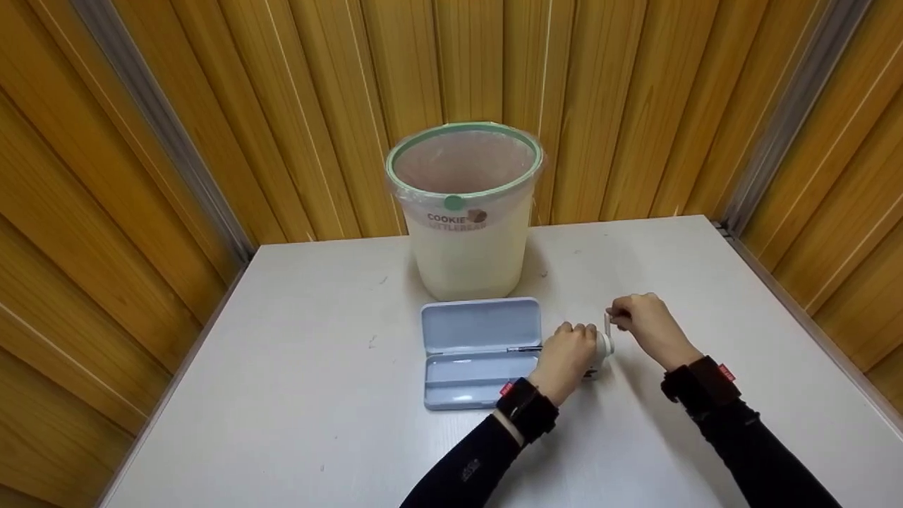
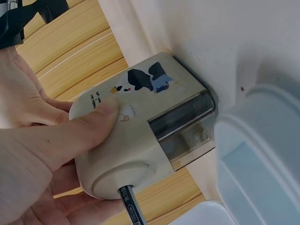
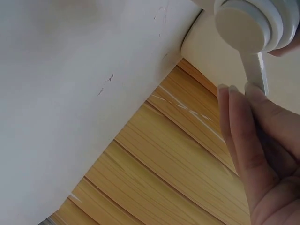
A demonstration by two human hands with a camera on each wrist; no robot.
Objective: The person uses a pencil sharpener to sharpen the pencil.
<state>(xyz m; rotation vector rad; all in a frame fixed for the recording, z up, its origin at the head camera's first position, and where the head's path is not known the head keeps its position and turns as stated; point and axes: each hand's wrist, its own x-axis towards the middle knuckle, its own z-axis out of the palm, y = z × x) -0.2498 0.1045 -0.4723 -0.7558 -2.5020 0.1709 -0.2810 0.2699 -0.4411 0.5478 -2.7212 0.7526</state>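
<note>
A cream crank pencil sharpener (image 2: 136,108) with dark printed figures and a clear shavings drawer (image 2: 185,133) stands on the table. My left hand (image 1: 566,360) grips its body, the thumb lying across the printed side in the left wrist view. A dark pencil (image 2: 132,206) sticks out of the sharpener's hole, pointing over the case in the head view. On the other side, my right hand (image 1: 650,326) pinches the end of the white crank handle (image 3: 254,70) between thumb and fingers. The left hand hides most of the sharpener from the head camera.
A pale blue pencil case (image 1: 482,324) lies open just left of the sharpener, its lid towards the back. Behind it stands a cream bin (image 1: 469,257) with a green rim and a clear liner. Wood-patterned panels (image 1: 465,63) close off the white table's (image 1: 317,317) back and sides.
</note>
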